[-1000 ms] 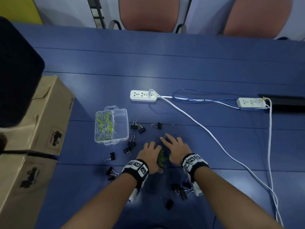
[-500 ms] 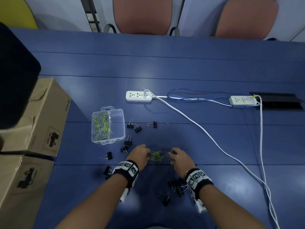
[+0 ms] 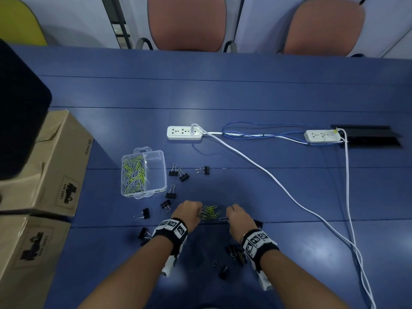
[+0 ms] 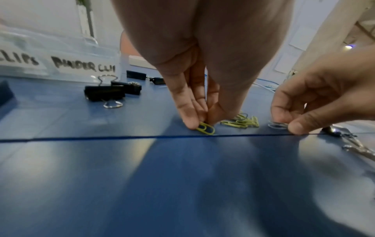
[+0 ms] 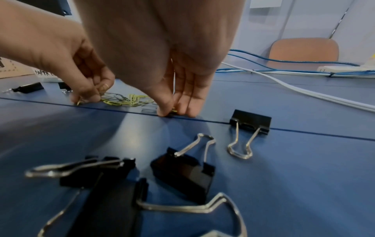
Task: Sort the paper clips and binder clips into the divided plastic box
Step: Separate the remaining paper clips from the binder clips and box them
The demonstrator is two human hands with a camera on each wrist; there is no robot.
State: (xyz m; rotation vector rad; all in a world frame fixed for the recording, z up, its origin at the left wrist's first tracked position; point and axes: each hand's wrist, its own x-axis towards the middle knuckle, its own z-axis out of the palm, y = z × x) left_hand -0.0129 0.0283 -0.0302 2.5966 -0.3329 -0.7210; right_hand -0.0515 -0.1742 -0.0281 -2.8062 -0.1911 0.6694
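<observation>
A small pile of yellow-green and grey paper clips [image 3: 209, 212] lies on the blue table between my hands. My left hand [image 3: 199, 214] pinches a yellow-green paper clip [image 4: 206, 128] against the table at the pile's left edge. My right hand [image 3: 227, 216] pinches a grey paper clip [image 4: 277, 125] at the pile's right edge. The clear divided box [image 3: 156, 190] stands to the upper left; its left compartment holds many paper clips and its right one looks empty. Black binder clips [image 3: 176, 172] lie scattered around the box and hands.
Several binder clips [image 5: 186, 173] lie just behind my right wrist. Two cardboard boxes [image 3: 51, 166] stand at the table's left edge. Two white power strips [image 3: 184, 133] and their cables [image 3: 278, 188] run across the middle and right. Two chairs stand beyond the far edge.
My hands lay flat over the paper clip pile. They have drawn apart to its two sides, and each now pinches a clip with its fingertips.
</observation>
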